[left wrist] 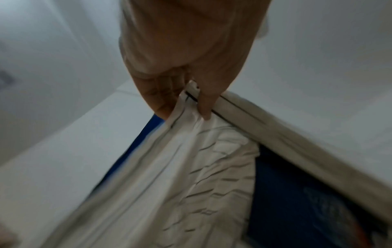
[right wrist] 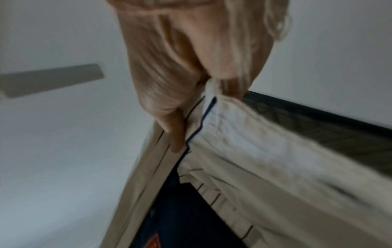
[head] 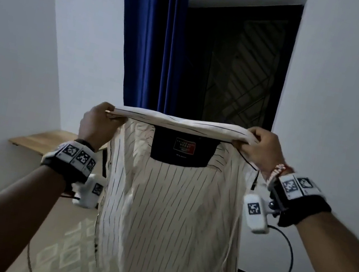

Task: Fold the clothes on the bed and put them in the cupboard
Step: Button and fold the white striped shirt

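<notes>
Two hands hold a cream pinstriped shirt (head: 170, 196) up in the air by its collar (head: 180, 123), its body hanging straight down in front of a dark window (head: 236, 69) with a blue curtain (head: 149, 42) drawn to its left. At the collar's left end the left hand (head: 98, 121) pinches the cloth between thumb and curled fingers, and the right hand (head: 261, 149) pinches the right end the same way. Inside the neck, between the hands, a dark label patch (head: 183, 148) faces the head camera.
</notes>
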